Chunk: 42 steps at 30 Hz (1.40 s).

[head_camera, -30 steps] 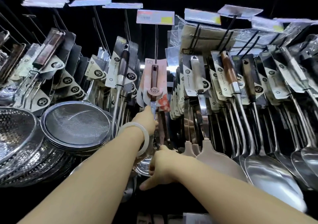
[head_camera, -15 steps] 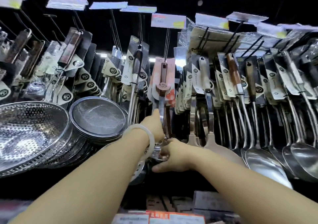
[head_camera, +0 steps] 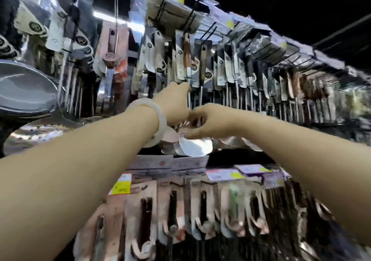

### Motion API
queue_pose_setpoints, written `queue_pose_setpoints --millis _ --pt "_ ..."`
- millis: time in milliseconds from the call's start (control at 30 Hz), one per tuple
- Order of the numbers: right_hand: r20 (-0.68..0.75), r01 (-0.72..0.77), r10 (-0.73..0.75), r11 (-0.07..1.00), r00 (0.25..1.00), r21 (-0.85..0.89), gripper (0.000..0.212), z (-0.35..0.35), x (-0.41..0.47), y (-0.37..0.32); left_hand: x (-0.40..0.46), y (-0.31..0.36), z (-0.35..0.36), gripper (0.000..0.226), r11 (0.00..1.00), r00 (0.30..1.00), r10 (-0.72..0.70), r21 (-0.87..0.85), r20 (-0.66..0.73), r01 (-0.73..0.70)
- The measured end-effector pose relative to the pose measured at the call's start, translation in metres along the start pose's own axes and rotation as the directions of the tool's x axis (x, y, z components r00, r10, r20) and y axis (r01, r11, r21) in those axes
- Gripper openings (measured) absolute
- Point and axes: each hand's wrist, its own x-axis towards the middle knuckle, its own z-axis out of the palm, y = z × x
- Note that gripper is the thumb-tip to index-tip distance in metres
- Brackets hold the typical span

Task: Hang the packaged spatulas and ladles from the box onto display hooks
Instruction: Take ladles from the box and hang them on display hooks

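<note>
The view is blurred by motion. My left hand [head_camera: 173, 102], a pale bangle on its wrist, reaches up to the steel shaft of a packaged wooden-handled spatula [head_camera: 187, 50] hanging in the upper row and seems to grip it. My right hand [head_camera: 208, 120] is just to the right and lower, its fingers curled round the bottom of the same utensil, above its shiny blade [head_camera: 193, 147]. The pink-carded utensil [head_camera: 111, 46] hangs alone on its hook, to the left of both hands. No box is in view.
Steel strainers [head_camera: 24, 88] are stacked at the left. Carded ladles and spatulas [head_camera: 251, 70] crowd the upper hooks to the right. A lower row of pink-carded utensils [head_camera: 174, 210] hangs beneath price tags [head_camera: 121, 186].
Both hands left the pink-carded utensil and moved right to the wooden-handled spatula. The view swung right and down, so the lower row now shows.
</note>
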Motion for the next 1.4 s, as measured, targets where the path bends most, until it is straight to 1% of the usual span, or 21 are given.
queue_pose_setpoints --millis 67,133,200,267,333,433,500,533,600,700,767,833,933,1000,1200,1300,1400 --pt "0.011 -0.115 0.115 0.993 0.993 -0.026 0.055 -0.020 -0.040 0.040 0.002 0.050 0.017 0.059 0.997 0.996 0.063 -0.044 0.060 -0.060" --pt "0.044 -0.223 0.226 0.973 0.973 -0.059 0.055 -0.033 -0.086 0.088 0.001 0.104 0.043 0.055 0.987 0.986 0.129 -0.107 0.110 -0.118" --pt "0.086 -0.343 0.353 0.933 0.932 -0.111 0.061 -0.042 -0.140 0.140 -0.006 0.165 0.079 0.051 0.971 0.970 0.186 -0.178 0.159 -0.157" --pt "0.123 -0.464 0.479 0.876 0.869 -0.134 0.063 -0.043 -0.201 0.188 -0.021 0.230 0.122 0.052 0.952 0.941 0.250 -0.233 0.229 -0.196" --pt "0.156 -0.545 0.567 0.823 0.809 -0.164 0.059 -0.039 -0.263 0.228 -0.039 0.296 0.165 0.054 0.924 0.896 0.332 -0.291 0.296 -0.246" --pt "0.210 -0.625 0.658 0.753 0.723 -0.208 0.053 -0.026 -0.345 0.282 -0.068 0.389 0.216 0.052 0.870 0.799 0.444 -0.409 0.405 -0.276" --pt "0.235 -0.682 0.722 0.692 0.651 -0.238 0.054 -0.021 -0.391 0.312 -0.088 0.444 0.240 0.053 0.838 0.739 0.502 -0.464 0.450 -0.287" --pt "0.235 -0.705 0.748 0.663 0.620 -0.250 0.053 -0.020 -0.411 0.325 -0.095 0.469 0.251 0.053 0.822 0.720 0.525 -0.489 0.453 -0.292" --pt "0.236 -0.741 0.787 0.617 0.570 -0.265 0.053 -0.021 -0.442 0.350 -0.110 0.514 0.274 0.053 0.795 0.686 0.564 -0.528 0.460 -0.299" --pt "0.249 -0.780 0.838 0.543 0.485 -0.311 0.061 -0.017 -0.477 0.394 -0.121 0.570 0.320 0.043 0.757 0.623 0.621 -0.568 0.476 -0.321" --pt "0.257 -0.796 0.868 0.494 0.426 -0.349 0.060 -0.008 -0.500 0.429 -0.123 0.600 0.355 0.051 0.759 0.593 0.627 -0.568 0.505 -0.319" --pt "0.253 -0.807 0.893 0.447 0.373 -0.387 0.063 0.004 -0.519 0.467 -0.121 0.625 0.392 0.058 0.766 0.571 0.625 -0.560 0.533 -0.316" --pt "0.263 -0.810 0.919 0.385 0.293 -0.442 0.070 0.023 -0.540 0.529 -0.110 0.657 0.452 0.059 0.752 0.533 0.645 -0.578 0.548 -0.317" --pt "0.268 -0.819 0.930 0.351 0.250 -0.453 0.070 0.035 -0.546 0.575 -0.097 0.678 0.496 0.060 0.747 0.512 0.652 -0.588 0.560 -0.308" --pt "0.301 -0.860 0.948 0.235 0.101 -0.452 0.066 0.079 -0.576 0.708 -0.052 0.734 0.625 0.060 0.758 0.414 0.650 -0.589 0.638 -0.282" --pt "0.334 -0.884 0.943 0.163 0.008 -0.438 0.062 0.110 -0.599 0.761 -0.047 0.761 0.684 0.061 0.773 0.345 0.635 -0.581 0.692 -0.257" --pt "0.369 -0.898 0.929 0.141 -0.025 -0.417 0.058 0.141 -0.618 0.811 -0.055 0.789 0.742 0.068 0.768 0.251 0.640 -0.589 0.726 -0.251"
